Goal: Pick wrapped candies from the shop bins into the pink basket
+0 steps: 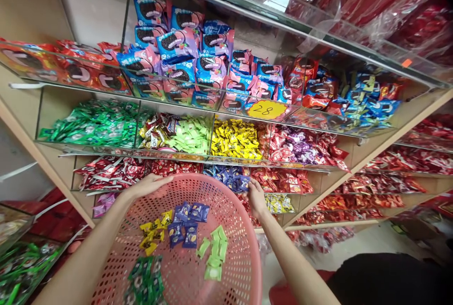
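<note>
A pink perforated plastic basket (252,239) is tilted toward me, with my left hand (152,185) closed on its far left rim. Inside lie dark purple candy packets (187,222), yellow-wrapped candies (152,233), pale green packets (215,252) and green packets (145,279). Just beyond the right rim, my right hand (256,197) is at the lower shelf, its fingertips pinched at a purple packet (243,182). That packet is at the edge of a pile of purple packets (224,175). Part of the right fingers is hidden.
Tiered shelves with clear dividers hold green candies (99,125), yellow candies (236,139) and blue-pink cookie packs (177,43). A yellow price tag (267,109) hangs on a clear front panel. More red packets (410,159) fill shelves at right; a green candy bin (24,267) stands lower left.
</note>
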The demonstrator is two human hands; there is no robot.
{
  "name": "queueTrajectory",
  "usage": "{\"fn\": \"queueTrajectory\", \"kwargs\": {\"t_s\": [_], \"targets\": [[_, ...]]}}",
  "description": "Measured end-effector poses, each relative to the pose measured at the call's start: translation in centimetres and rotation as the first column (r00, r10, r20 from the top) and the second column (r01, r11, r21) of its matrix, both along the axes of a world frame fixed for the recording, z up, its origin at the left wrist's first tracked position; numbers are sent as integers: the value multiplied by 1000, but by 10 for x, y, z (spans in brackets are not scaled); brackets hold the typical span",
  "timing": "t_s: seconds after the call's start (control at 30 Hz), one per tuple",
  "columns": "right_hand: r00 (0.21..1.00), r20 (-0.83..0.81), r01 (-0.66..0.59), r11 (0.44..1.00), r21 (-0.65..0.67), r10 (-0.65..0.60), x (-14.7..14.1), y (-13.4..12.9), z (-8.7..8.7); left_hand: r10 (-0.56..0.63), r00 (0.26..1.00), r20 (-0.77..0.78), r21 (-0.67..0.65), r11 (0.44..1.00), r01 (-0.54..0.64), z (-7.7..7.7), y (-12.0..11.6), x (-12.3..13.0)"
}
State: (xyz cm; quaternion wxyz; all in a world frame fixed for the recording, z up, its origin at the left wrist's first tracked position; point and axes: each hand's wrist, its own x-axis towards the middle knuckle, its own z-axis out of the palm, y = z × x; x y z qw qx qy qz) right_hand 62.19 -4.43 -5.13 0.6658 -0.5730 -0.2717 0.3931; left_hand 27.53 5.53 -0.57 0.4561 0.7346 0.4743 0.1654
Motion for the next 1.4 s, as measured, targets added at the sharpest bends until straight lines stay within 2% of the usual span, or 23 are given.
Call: {"fn": "queueTrajectory", "kwargs": {"t_s": [0.07,0.17,0.23,0.3,0.4,0.47,0.57,0.67,0.73,0.8,0.87,0.93,1.03,1.1,1.2,1.23,1.37,1.4], "targets": [[984,-172,-46,998,43,53,0,-14,15,3,1000,6,-10,1000,-3,-2,2,2],[953,-273,-121,992,42,128,-6,-38,45,9,999,34,-31,999,-8,-4,5,6],[956,-229,-177,983,49,183,-19,-54,66,21,999,37,-58,998,-19,-5,6,9],[949,-121,-287,957,45,291,-38,-67,85,26,999,23,-74,997,-24,-7,8,11],[870,-25,-494,867,-61,493,-74,-78,96,14,1000,-5,-41,999,-15,-9,10,12],[791,-63,-609,776,-164,608,-96,-77,89,5,1000,-15,-12,1000,-5,-10,11,12],[701,-119,-692,630,-352,703,-119,-68,61,6,1000,-23,-1,1000,-6,-9,8,12],[630,0,-635,514,-577,777,-133,-58,30,-14,999,-34,11,1000,14,-7,5,11],[572,105,-566,484,-667,813,-140,-53,13,-25,999,-36,26,999,26,-8,3,10],[535,173,-517,482,-708,827,-147,-49,2,-9,1000,-27,31,999,10,-9,1,7],[534,216,-483,504,-716,818,-152,-47,-5,13,1000,-14,12,1000,-12,-11,-1,4],[549,218,-476,516,-712,807,-156,-45,-8,18,1000,-3,-8,1000,-18,-13,-3,2],[546,193,-487,496,-719,815,-158,-43,-7,19,1000,3,3,1000,-19,-14,-5,0],[508,227,-471,488,-735,831,-159,-44,-5,19,1000,12,23,1000,-19,-13,-6,0],[398,329,-455,496,-740,856,-159,-47,-1,14,1000,14,21,1000,-14,-10,-10,3],[355,388,-440,518,-733,851,-159,-48,0,14,1000,11,14,1000,-14,-9,-11,3],[166,666,-326,678,-659,727,-158,-48,1,29,999,23,7,1000,-29,-5,-14,4],[137,696,-310,698,-646,705,-158,-48,1,34,999,27,4,999,-34,-4,-15,4]]}}
